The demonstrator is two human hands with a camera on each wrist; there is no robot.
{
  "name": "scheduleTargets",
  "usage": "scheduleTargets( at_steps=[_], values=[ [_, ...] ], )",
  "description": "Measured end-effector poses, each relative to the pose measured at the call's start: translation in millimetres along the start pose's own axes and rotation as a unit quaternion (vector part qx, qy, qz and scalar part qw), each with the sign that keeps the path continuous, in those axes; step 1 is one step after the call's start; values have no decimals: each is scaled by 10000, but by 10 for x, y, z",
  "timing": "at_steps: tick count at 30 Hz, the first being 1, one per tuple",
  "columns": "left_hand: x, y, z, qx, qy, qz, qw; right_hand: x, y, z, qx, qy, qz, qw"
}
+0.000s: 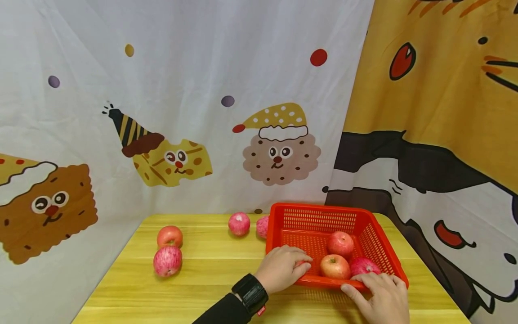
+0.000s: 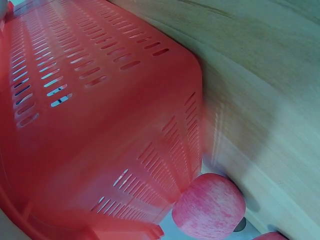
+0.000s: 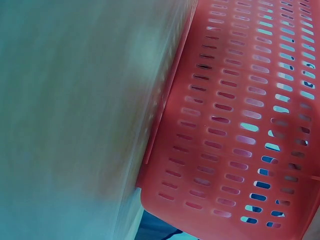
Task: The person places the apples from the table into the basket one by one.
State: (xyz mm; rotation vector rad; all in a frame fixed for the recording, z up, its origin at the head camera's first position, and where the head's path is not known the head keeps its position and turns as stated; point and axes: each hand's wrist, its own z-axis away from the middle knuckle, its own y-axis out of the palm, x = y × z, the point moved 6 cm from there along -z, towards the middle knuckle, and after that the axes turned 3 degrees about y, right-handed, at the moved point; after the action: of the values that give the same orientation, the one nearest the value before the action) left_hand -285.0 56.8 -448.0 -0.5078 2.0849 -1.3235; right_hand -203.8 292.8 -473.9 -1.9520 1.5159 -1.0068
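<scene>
A red plastic basket (image 1: 319,283) with slotted walls sits on the right half of the table. My left hand (image 1: 282,269) grips its rim at the near left corner, fingers bent over the edge. Along the front rim toward the right, my right hand (image 1: 382,299) holds on, thumb outside and fingers over the top. Inside lie a red apple (image 1: 340,243), a yellowish-red apple (image 1: 335,266) and a streaked pink apple (image 1: 364,266), partly behind the rim. The wrist views show the basket's outer walls (image 2: 120,125) (image 3: 220,150) close up.
At the table's left, a smooth red apple (image 1: 170,236) stands behind a streaked one (image 1: 167,261). Toward the back is a pink apple (image 1: 239,224); beside it another apple (image 1: 262,227) is partly covered by the basket. A printed curtain (image 1: 194,67) hangs behind the wooden table (image 1: 210,256).
</scene>
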Motion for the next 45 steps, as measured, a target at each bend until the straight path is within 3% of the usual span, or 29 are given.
scheduleTargets(
  at_steps=[12,21,29,33,36,41,43,45],
  values=[
    [28,-7,1,-237,-43,242,9994,6,-4,0,51,16,25,10000],
    [212,-108,95,-974,-409,1153,9877,-9,11,28,72,32,11,10000],
    [583,-292,337,-1622,-711,737,9814,-19,-16,-2,-158,-111,-87,9998],
    [850,-374,453,-1824,-1024,588,9761,-19,-39,-20,-231,-173,-131,9995],
    [1081,-421,513,-1917,-1316,185,9724,-22,-43,-32,-214,-156,-121,9996],
    [1502,-399,615,-1622,-2121,-477,9625,-20,-36,-26,-213,-169,-118,9996],
    [1622,-369,627,-1409,-2258,-482,9627,-19,-30,-18,-224,-184,-116,9995],
    [1677,-349,596,-1220,-2185,-455,9671,-19,-28,-11,-242,-183,-118,9995]
  ],
)
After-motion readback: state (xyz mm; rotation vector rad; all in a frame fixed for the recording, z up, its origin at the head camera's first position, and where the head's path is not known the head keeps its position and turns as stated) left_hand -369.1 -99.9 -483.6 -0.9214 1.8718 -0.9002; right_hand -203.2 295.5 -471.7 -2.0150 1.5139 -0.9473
